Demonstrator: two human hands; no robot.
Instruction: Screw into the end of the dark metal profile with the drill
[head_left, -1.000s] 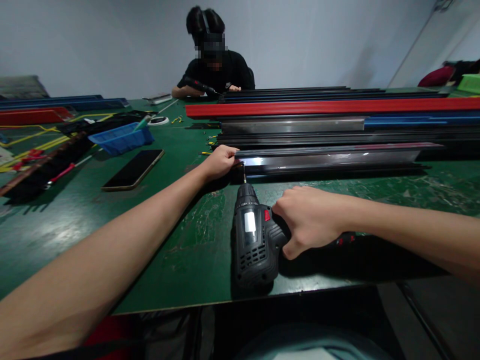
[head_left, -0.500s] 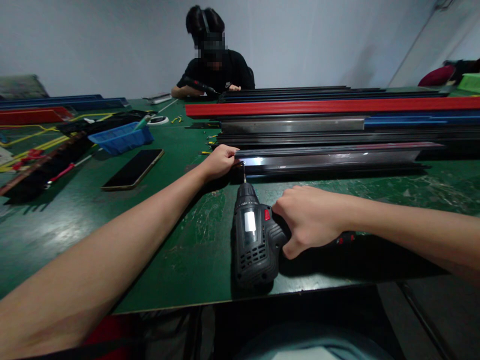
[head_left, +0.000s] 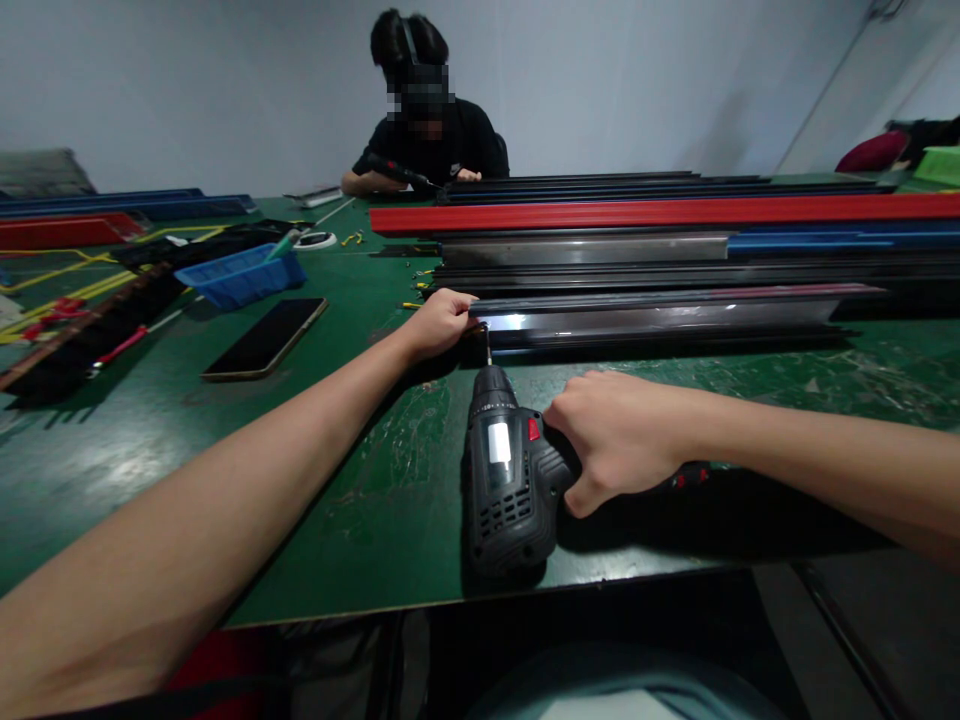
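My right hand (head_left: 619,435) is wrapped round the grip of a black cordless drill (head_left: 510,480), which lies on its side low over the green table (head_left: 382,520). The bit (head_left: 489,345) points away from me and meets the left end of a grey metal profile (head_left: 637,320). Pinched at that same end, the profile is held by my left hand (head_left: 444,322). My left fingertips partly cover the end, so the exact spot where the bit touches is hard to make out.
Behind the profile lie more long profiles, among them a red one (head_left: 637,215) and a blue one (head_left: 825,243). To the left are a phone (head_left: 266,340), a blue basket (head_left: 244,275) and a red-handled screwdriver (head_left: 124,345). A co-worker (head_left: 442,140) sits across the table.
Almost nothing differs. The drill, the profile and both my hands keep their places, and only the view shifts very slightly.
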